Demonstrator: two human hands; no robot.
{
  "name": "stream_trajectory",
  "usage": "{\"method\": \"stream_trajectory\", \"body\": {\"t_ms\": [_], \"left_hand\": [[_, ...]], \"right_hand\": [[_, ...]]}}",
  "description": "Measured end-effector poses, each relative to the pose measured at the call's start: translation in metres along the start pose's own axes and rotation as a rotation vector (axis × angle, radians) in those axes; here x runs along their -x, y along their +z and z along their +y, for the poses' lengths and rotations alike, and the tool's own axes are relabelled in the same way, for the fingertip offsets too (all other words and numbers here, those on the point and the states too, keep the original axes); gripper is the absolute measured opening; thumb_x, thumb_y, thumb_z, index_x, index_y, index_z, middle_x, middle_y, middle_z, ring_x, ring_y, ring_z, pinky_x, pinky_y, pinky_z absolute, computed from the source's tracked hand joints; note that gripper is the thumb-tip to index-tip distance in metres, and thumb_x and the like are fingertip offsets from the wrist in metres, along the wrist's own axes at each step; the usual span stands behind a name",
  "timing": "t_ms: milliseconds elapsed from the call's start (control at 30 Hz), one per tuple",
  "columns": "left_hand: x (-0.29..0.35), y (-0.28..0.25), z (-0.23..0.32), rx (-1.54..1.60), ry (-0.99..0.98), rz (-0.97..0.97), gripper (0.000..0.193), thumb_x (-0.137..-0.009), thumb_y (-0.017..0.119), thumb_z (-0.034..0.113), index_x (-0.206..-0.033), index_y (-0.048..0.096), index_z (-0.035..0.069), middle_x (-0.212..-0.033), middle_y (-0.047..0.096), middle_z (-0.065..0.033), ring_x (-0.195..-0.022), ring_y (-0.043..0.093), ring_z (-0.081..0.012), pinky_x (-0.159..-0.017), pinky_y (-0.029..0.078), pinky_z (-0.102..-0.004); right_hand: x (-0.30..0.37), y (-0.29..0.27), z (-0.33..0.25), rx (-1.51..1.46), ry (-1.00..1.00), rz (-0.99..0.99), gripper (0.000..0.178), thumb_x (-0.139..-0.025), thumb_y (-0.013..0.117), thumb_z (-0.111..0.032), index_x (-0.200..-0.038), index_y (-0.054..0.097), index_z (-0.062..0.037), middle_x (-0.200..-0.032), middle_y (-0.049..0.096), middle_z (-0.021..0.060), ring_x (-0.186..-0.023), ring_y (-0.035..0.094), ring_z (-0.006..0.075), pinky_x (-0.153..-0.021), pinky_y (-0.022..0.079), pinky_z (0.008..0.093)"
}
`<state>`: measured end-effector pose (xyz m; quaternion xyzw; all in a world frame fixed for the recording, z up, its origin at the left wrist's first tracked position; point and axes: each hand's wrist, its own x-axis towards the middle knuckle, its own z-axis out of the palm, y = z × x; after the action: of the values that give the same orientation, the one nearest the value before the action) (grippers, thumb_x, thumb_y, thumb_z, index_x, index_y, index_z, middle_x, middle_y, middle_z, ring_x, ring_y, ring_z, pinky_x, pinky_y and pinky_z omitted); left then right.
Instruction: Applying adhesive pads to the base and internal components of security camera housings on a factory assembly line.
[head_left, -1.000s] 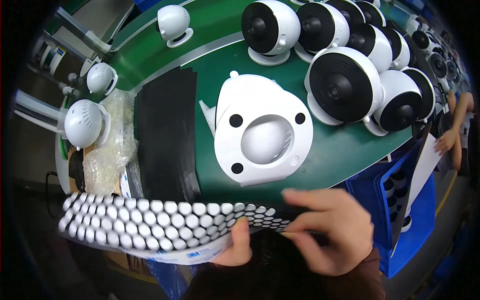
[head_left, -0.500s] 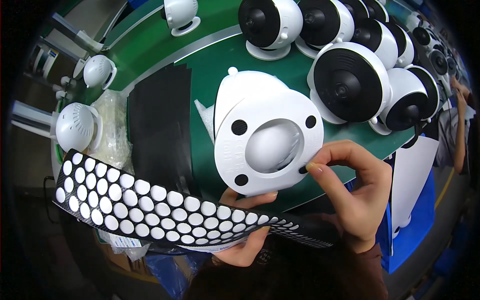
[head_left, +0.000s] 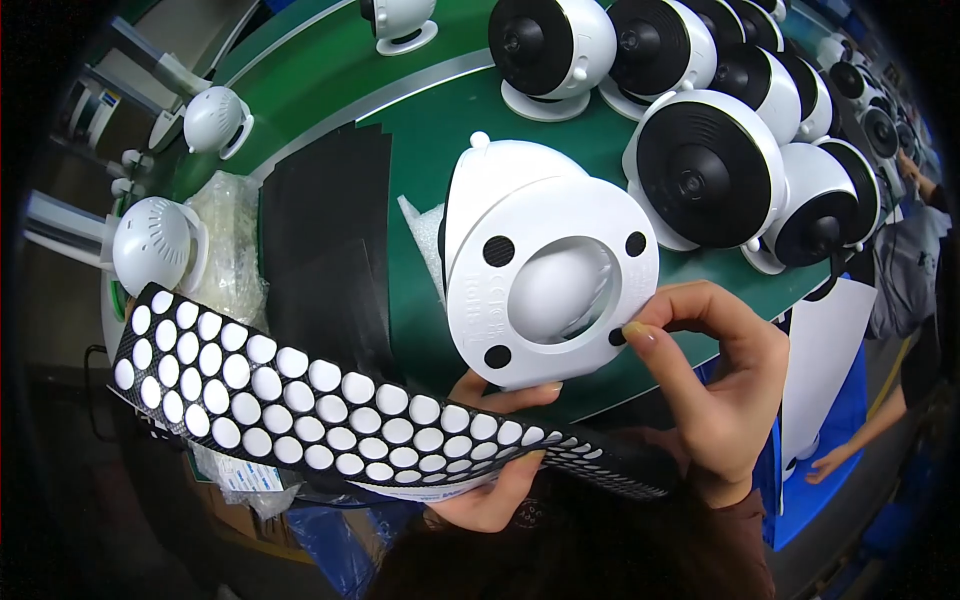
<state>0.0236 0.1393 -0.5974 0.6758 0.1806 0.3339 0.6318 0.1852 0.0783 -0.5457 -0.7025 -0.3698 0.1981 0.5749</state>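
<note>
A white round appliance, like a small desk fan, lies tipped back so that its ring-shaped base faces me. Round black pads sit on that base around its central opening. The thumb and forefinger of my right hand pinch at the black pad on the base's lower right. My left hand grips a long black sheet of stick-on pads, dotted with white circles where pads are gone. Its thumb lies over the sheet, while its other fingers reach to the base's lower edge. The sheet hides part of this hand.
Several white appliances with black faces crowd the right of the green table. Black sheets lie to the left beside clear plastic wrap. More white units stand farther left. A co-worker's hand is at a blue bin.
The base has shifted slightly right in view, along with the surroundings. My right fingers stay at the same pad. A co-worker's hand has come to the blue bin.
</note>
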Motion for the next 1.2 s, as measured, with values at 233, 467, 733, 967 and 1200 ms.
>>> {"method": "stream_trajectory", "body": {"t_ms": [233,467,733,967,1200], "left_hand": [[-0.003,-0.007,-0.007,-0.114,0.17,0.013,0.033,-0.069,0.049,0.002,-0.101,0.045,-0.006,-0.1,0.055,-0.0169,-0.094,0.049,-0.0215,-0.08,0.036,-0.0286],[0.003,-0.004,0.001,0.007,0.027,0.169,0.039,-0.073,0.045,0.004,-0.107,0.034,-0.012,-0.09,0.056,-0.0191,-0.074,0.056,-0.018,-0.068,0.044,-0.0227],[0.017,-0.028,0.004,0.196,-0.01,0.11,0.065,-0.071,0.047,-0.013,-0.126,0.015,-0.004,-0.114,0.044,-0.0222,-0.098,0.052,-0.0222,-0.081,0.043,-0.0285],[0.058,-0.079,0.009,0.224,0.087,0.529,0.063,-0.07,0.043,-0.015,-0.125,0.017,0.001,-0.115,0.04,-0.0265,-0.096,0.052,-0.0308,-0.077,0.048,-0.0344],[0.062,-0.107,0.007,0.195,-0.336,0.32,0.044,-0.076,0.044,0.0,-0.118,0.031,-0.005,-0.102,0.053,-0.0209,-0.09,0.055,-0.0246,-0.077,0.046,-0.0318]], "right_hand": [[-0.003,-0.001,0.013,-0.004,-0.195,-0.059,0.018,-0.067,0.06,0.002,-0.083,0.052,0.0024,-0.07,0.057,0.0082,-0.067,0.054,0.011,-0.063,0.043,0.0203],[-0.013,0.0,0.011,-0.1,-0.1,-0.228,0.034,-0.069,0.064,-0.001,-0.099,0.048,-0.0004,-0.074,0.06,0.0053,-0.065,0.056,0.0103,-0.055,0.046,0.0204],[-0.086,0.037,-0.055,0.609,-0.984,-0.854,0.041,-0.06,0.067,-0.016,-0.098,0.056,-0.0058,-0.1,0.056,0.0096,-0.088,0.054,0.0249,-0.074,0.041,0.034],[-0.192,0.093,-0.134,0.585,-0.218,-1.267,0.023,-0.059,0.069,-0.015,-0.078,0.062,-0.0034,-0.072,0.061,0.0054,-0.065,0.058,0.0144,-0.058,0.044,0.0284],[-0.286,0.209,-0.084,1.138,-0.892,-0.37,0.008,-0.062,0.059,-0.01,-0.07,0.06,-0.0071,-0.067,0.061,0.0086,-0.062,0.06,0.0217,-0.053,0.047,0.0323]]}}
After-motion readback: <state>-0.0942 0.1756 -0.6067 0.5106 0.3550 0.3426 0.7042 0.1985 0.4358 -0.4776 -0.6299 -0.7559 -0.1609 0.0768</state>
